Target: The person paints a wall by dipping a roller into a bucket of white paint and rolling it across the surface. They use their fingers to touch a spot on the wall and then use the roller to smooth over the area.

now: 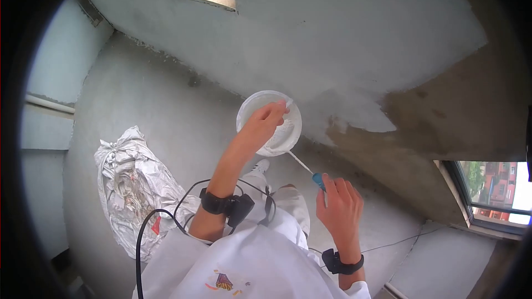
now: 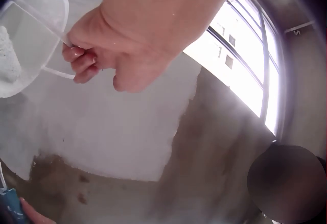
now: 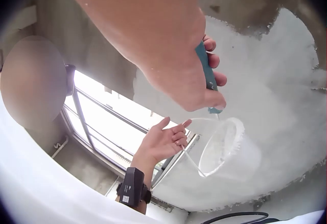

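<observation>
Nearest is the person's white shirt point(image 1: 249, 260), with a small printed motif on its front. Just beyond it, the right hand point(image 1: 340, 202) has its fingers wrapped around the blue grip of a tool point(image 1: 318, 180), whose thin, white-coated shaft runs to the rim of a white bucket point(image 1: 297, 127). The left hand point(image 1: 270, 115) has its fingers hooked on the bucket's thin handle point(image 2: 45, 20), and the bucket hangs from it in front of the person, with white paste point(image 1: 284, 132) inside. Farther off to the person's left, a crumpled whitish sack point(image 1: 132, 145) lies on the grey floor point(image 1: 166, 91). Behind stands a wall point(image 1: 343, 33), part pale and smooth, part brownish, with windows point(image 1: 496, 185) farthest out.
</observation>
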`<state>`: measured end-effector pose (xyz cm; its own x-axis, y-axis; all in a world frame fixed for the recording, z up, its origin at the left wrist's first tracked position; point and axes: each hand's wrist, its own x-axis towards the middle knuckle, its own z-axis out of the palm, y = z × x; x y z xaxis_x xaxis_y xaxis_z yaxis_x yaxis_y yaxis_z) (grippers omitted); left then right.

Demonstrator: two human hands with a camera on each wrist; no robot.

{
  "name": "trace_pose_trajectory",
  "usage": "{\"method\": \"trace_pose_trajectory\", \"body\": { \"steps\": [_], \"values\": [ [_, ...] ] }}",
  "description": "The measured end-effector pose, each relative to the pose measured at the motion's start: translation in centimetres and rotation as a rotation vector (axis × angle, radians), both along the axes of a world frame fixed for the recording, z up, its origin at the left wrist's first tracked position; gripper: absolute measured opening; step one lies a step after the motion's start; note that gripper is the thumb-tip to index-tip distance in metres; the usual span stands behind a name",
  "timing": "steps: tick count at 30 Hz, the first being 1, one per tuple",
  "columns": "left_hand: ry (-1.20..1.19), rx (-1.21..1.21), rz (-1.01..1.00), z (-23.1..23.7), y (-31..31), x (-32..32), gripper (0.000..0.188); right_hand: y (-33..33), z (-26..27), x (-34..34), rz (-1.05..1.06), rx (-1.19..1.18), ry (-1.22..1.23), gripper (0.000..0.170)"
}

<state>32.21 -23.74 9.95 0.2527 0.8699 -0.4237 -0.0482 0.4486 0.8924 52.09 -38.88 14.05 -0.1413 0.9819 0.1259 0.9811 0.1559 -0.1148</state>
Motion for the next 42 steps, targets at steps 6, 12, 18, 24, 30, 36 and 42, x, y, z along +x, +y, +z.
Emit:
{"method": "trace_pose_trajectory", "body": {
  "steps": [6, 12, 18, 24, 30, 36, 42],
  "values": [
    [0.022, -0.042, -0.036, -1.3, 2.3, -1.1, 0.054, 4.5, 1.7, -1.9, 0.005, -0.172, 0.144, 0.025],
    [-0.041, -0.039, 0.024, -1.7, 3.8, -0.8, 0.043, 6.4, 1.8, -3.1, 0.077, -0.03, 0.38, 0.023],
    [-0.155, -0.042, -0.077, -1.4, 3.6, -0.8, 0.031, 6.3, -1.2, -3.3, -0.016, 0.088, 0.495, 0.019],
    [-0.263, -0.207, -0.156, -1.1, 3.3, -0.2, 0.029, 5.8, -2.4, -4.4, -0.204, -0.029, 0.424, 0.018],
    [-0.336, -0.177, -0.076, -2.0, 4.6, -2.0, 0.032, 6.6, -4.2, -3.3, -0.01, 0.083, 0.378, 0.014],
    [-0.333, -0.196, -0.067, -1.7, 4.9, -2.5, 0.035, 6.4, -3.7, -4.2, -0.131, 0.02, 0.366, 0.021],
    [-0.29, -0.195, -0.064, -1.4, 4.5, -2.1, 0.036, 5.9, -3.4, -4.7, -0.115, -0.073, 0.321, 0.017]
  ]
}}
